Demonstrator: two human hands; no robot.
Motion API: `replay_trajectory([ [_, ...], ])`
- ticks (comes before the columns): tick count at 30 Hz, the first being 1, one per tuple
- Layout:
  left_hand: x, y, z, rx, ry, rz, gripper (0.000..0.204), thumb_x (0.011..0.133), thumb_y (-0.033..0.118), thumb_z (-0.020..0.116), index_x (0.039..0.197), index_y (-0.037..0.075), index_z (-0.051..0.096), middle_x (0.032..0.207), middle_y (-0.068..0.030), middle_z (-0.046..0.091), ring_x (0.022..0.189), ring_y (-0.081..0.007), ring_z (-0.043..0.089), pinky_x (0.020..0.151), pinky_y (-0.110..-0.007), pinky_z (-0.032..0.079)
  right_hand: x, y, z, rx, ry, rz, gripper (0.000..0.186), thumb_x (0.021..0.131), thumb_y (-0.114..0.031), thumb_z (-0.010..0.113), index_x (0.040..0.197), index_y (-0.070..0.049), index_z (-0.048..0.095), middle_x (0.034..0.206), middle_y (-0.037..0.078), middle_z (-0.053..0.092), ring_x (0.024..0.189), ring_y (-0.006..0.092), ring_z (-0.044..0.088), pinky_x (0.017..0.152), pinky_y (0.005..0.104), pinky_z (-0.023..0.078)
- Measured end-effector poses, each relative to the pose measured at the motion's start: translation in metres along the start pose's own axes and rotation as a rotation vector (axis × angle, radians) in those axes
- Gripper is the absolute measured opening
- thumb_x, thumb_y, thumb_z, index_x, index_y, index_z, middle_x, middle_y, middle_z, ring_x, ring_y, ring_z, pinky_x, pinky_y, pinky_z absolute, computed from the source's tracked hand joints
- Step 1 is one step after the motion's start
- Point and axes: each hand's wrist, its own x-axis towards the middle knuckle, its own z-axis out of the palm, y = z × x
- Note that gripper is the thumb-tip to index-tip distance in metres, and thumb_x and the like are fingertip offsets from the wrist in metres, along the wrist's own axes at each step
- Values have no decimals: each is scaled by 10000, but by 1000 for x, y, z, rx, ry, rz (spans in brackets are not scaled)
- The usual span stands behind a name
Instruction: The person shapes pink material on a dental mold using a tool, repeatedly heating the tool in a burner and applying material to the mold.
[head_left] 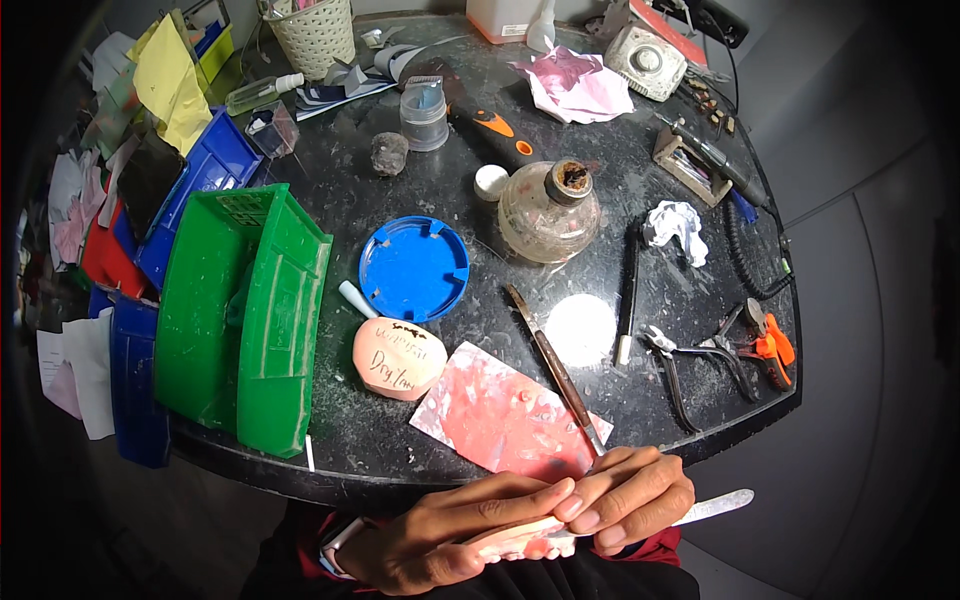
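Observation:
At the near edge of the table, my left hand (470,535) is closed around a pale dental cast (525,537) with pink material and a row of whitish teeth along its underside. Curled fingers of my right hand (630,500) press on the cast's right end. A pale flat blade with a rounded tip (715,507) sticks out beyond the right hand; the rest of it is hidden. Just ahead lies a pink, smeared sheet (500,415). Across its right part rests a wooden-handled wax knife (562,378), its lower end reaching my right hand.
A pink-white block with handwriting (400,360) sits near a round blue lid (414,268). Green bin (285,330) stands left. Beyond are a glass spirit burner (548,220) and clear jar (424,120). Pliers (705,350), a black rod (630,290) and a handpiece (712,155) lie right.

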Motion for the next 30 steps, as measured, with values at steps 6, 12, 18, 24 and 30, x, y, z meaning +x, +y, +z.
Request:
replay_trajectory([
  [6,6,-1,2,-57,14,75,775,868,548,217,1225,-133,317,1149,-295,396,1037,-325,464,857,-390,401,-13,1,14,225,279,72,90,759,72,562,823,95,503,867,281,536,836,434,574,719,511,505],
  [12,5,-1,4,-113,19,84,763,878,531,202,1224,-140,310,1129,-291,406,1028,-312,468,842,-390,409,-12,-6,17,264,297,123,90,822,23,497,866,76,438,867,279,499,848,463,552,747,562,474],
  [18,5,-3,4,-120,7,112,729,888,508,216,1238,-127,301,1126,-284,409,1008,-314,480,841,-400,406,-12,-10,10,135,185,58,91,818,32,496,844,77,421,870,293,496,856,489,538,711,564,485],
  [24,4,-10,8,-44,122,204,669,877,488,319,1242,-73,329,1142,-223,433,1018,-279,477,852,-340,397,-6,-19,22,36,293,178,172,831,42,458,934,24,322,879,307,496,832,468,554,737,562,469],
  [30,2,-10,6,18,94,189,696,888,492,255,1257,-96,295,1116,-275,410,1009,-314,481,852,-409,395,-8,-15,24,-34,331,166,173,829,46,461,934,17,326,860,296,521,828,437,570,749,550,469],
])
